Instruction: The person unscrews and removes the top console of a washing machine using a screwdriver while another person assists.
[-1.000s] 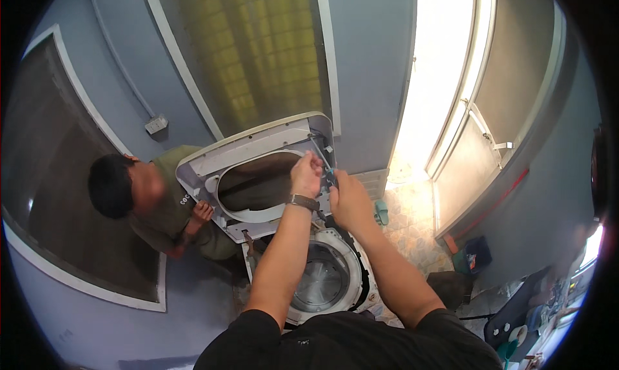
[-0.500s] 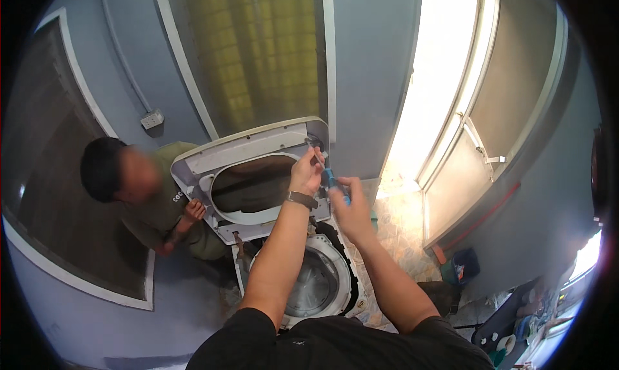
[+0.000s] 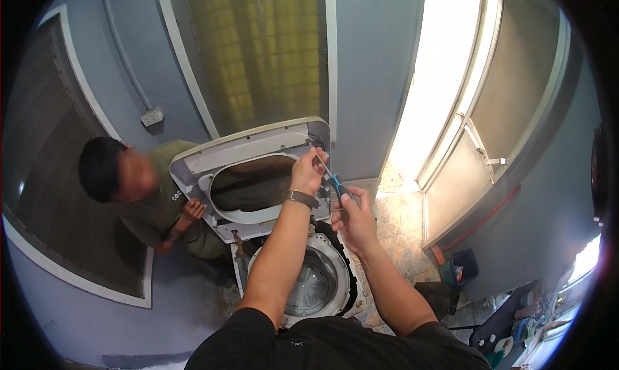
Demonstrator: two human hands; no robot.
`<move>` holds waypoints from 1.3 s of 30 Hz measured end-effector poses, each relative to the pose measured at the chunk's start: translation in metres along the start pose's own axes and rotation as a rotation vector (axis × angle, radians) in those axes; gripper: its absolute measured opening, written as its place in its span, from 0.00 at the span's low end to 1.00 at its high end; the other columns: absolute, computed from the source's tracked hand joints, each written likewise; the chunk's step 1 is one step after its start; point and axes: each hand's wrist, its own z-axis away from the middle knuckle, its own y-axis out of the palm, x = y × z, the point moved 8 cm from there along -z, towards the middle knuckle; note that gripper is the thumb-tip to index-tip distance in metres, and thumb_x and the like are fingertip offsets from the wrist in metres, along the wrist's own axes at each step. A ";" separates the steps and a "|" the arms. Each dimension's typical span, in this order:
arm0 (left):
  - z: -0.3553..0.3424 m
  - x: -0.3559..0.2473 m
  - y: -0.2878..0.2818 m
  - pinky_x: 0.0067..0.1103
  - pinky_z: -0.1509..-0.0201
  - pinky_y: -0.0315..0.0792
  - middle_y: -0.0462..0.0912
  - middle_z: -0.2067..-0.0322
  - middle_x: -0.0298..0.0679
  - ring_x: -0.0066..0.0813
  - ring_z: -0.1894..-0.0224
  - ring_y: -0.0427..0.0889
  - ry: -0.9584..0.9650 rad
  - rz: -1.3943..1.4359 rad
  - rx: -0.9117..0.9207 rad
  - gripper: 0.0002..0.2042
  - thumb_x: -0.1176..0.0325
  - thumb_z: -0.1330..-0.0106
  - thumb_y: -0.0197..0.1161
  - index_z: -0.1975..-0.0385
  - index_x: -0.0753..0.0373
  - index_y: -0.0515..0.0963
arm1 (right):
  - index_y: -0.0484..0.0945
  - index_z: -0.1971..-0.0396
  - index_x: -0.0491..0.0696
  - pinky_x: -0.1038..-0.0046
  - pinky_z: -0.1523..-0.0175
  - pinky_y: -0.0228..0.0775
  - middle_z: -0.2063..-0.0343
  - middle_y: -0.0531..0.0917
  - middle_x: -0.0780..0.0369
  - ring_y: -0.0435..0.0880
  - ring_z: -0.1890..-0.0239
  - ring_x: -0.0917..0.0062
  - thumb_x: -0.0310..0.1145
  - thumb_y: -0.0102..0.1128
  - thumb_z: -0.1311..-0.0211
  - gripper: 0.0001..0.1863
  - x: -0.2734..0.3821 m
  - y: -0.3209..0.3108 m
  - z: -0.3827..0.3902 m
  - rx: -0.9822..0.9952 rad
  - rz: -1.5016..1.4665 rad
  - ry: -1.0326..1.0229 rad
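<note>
A washing machine's top cover (image 3: pixel 248 144), pale with a large oval opening, is tilted up above the open machine. At its upper right corner, my left hand (image 3: pixel 308 172) is closed, its fingertips pinched at the thin metal shaft of a screwdriver (image 3: pixel 336 185). The blue-and-black handle points down to the right, and my right hand (image 3: pixel 358 220) grips its lower end. The tip is at the cover's corner, where the screw or part it meets is too small to make out. Below the cover, the washing machine's drum (image 3: pixel 316 286) shows its round opening, partly behind my left forearm.
A co-worker (image 3: pixel 161 196) at the left has a hand on the cover's left edge. A wall socket (image 3: pixel 152 116) is behind them. At the right stand a door (image 3: pixel 496 144), ajar, and a dark bin (image 3: pixel 461 268) by the wall. Assorted items (image 3: pixel 516 325) crowd the lower right.
My right hand has shifted slightly down and right along the screwdriver handle, with its fingers repositioned. The handle shows more plainly. My left hand and the cover have hardly moved.
</note>
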 end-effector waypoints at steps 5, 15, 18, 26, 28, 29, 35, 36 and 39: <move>-0.008 -0.004 0.001 0.15 0.72 0.70 0.83 0.69 0.33 0.22 0.69 0.80 -0.019 0.033 -0.126 0.08 0.64 0.34 0.70 0.64 0.59 0.79 | 0.75 0.45 0.44 0.66 0.44 0.70 0.55 0.75 0.51 0.77 0.52 0.61 0.21 0.62 0.43 0.23 0.050 0.042 0.032 -0.061 1.330 -0.839; -0.024 -0.004 0.000 0.17 0.75 0.66 0.81 0.72 0.33 0.22 0.72 0.78 -0.010 0.011 -0.092 0.07 0.65 0.28 0.61 0.63 0.61 0.80 | 0.69 0.38 0.46 0.70 0.54 0.75 0.53 0.71 0.60 0.77 0.55 0.74 0.30 0.66 0.36 0.27 0.017 0.015 0.003 -0.047 0.566 -0.416; -0.024 -0.006 -0.005 0.17 0.76 0.65 0.81 0.71 0.33 0.23 0.72 0.77 -0.027 0.020 -0.106 0.09 0.64 0.26 0.58 0.63 0.62 0.80 | 0.64 0.35 0.45 0.77 0.61 0.71 0.54 0.76 0.59 0.78 0.61 0.77 0.27 0.62 0.34 0.29 -0.006 0.015 0.000 -0.039 0.098 -0.186; -0.027 -0.004 0.001 0.17 0.78 0.63 0.82 0.71 0.33 0.22 0.73 0.77 -0.079 0.083 -0.170 0.10 0.59 0.29 0.62 0.66 0.59 0.79 | 0.79 0.48 0.46 0.67 0.49 0.72 0.51 0.74 0.55 0.78 0.55 0.66 0.20 0.58 0.44 0.21 0.038 0.041 0.025 -0.116 1.190 -0.882; -0.027 -0.002 0.000 0.17 0.79 0.63 0.82 0.70 0.32 0.21 0.74 0.76 -0.085 0.105 -0.196 0.11 0.58 0.30 0.63 0.67 0.58 0.79 | 0.82 0.50 0.47 0.66 0.43 0.70 0.49 0.73 0.53 0.76 0.50 0.63 0.19 0.59 0.47 0.21 0.039 0.055 0.035 -0.061 1.199 -0.874; -0.028 -0.003 -0.002 0.16 0.79 0.62 0.82 0.71 0.31 0.20 0.75 0.76 -0.081 0.080 -0.213 0.10 0.58 0.30 0.64 0.69 0.57 0.78 | 0.82 0.51 0.47 0.65 0.43 0.68 0.47 0.72 0.54 0.74 0.49 0.62 0.19 0.60 0.47 0.21 0.031 0.048 0.029 -0.035 1.230 -0.842; -0.029 -0.007 -0.005 0.15 0.81 0.60 0.83 0.72 0.28 0.16 0.78 0.75 -0.085 0.044 -0.245 0.10 0.58 0.30 0.65 0.70 0.54 0.76 | 0.82 0.51 0.49 0.63 0.46 0.69 0.49 0.73 0.55 0.72 0.51 0.61 0.15 0.61 0.50 0.23 0.034 0.053 0.038 -0.012 1.390 -0.991; -0.028 -0.006 -0.004 0.15 0.81 0.59 0.83 0.72 0.28 0.15 0.78 0.75 -0.094 0.065 -0.270 0.10 0.59 0.30 0.64 0.71 0.54 0.75 | 0.82 0.51 0.49 0.63 0.46 0.69 0.49 0.73 0.55 0.72 0.51 0.61 0.15 0.61 0.50 0.23 0.036 0.051 0.037 -0.017 1.394 -0.985; -0.025 -0.006 -0.001 0.14 0.81 0.59 0.83 0.71 0.29 0.16 0.76 0.75 -0.099 0.088 -0.298 0.07 0.62 0.30 0.62 0.68 0.55 0.76 | 0.82 0.52 0.50 0.62 0.47 0.70 0.49 0.74 0.55 0.72 0.51 0.59 0.14 0.61 0.51 0.24 0.039 0.052 0.039 -0.013 1.425 -1.010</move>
